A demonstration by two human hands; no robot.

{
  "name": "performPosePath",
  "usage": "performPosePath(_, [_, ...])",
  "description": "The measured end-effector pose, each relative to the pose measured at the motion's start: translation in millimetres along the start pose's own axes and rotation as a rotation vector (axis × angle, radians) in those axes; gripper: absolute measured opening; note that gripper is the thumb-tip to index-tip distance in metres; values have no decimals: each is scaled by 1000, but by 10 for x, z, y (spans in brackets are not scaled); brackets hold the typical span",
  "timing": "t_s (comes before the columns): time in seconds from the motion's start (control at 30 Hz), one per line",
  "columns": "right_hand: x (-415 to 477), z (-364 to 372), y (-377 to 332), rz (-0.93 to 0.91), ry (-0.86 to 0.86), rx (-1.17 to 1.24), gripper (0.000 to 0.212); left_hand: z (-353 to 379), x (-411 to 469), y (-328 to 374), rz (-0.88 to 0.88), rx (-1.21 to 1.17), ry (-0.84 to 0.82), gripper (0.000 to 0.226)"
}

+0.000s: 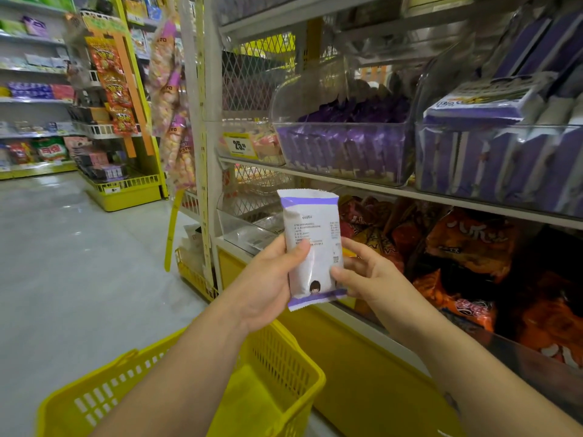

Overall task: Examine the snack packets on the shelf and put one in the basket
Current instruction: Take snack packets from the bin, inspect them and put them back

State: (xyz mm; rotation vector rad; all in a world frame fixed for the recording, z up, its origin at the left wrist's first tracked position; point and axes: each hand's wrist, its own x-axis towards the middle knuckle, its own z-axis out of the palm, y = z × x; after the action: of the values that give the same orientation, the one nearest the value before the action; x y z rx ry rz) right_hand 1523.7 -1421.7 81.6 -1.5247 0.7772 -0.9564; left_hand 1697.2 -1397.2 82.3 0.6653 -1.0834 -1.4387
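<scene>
A: Grip on snack packet point(312, 247)?
B: Clasped along left edge by left hand point(268, 279), thumb across the print; pinched low on right edge by right hand point(362, 275).
A: Why so?
B: Held upright, printed back toward the eye, likely for reading. Clear of shelf point(378, 189) beyond, below purple stock bins point(340, 149) far right.
A: Basket point(277, 348)?
B: Near, under left forearm, mouth up. Likely placed for a straight drop.

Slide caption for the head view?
Left hand and right hand hold a white-and-purple plastic snack packet; yellow plastic basket below.
</scene>
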Motion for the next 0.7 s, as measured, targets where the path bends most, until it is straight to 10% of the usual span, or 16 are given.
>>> performPosePath(0.3, [-25,39,-34,-298,150,-448,53,-168,39,-57,59,108,167,44])
performPosePath(0.47, [-43,38,-72,-330,43,-252,65,-349,27,-62,32,-102,114,43])
performPosePath(0.7, [-43,59,-65,-281,57,-47,25,-515,41,-94,20,-206,124,39])
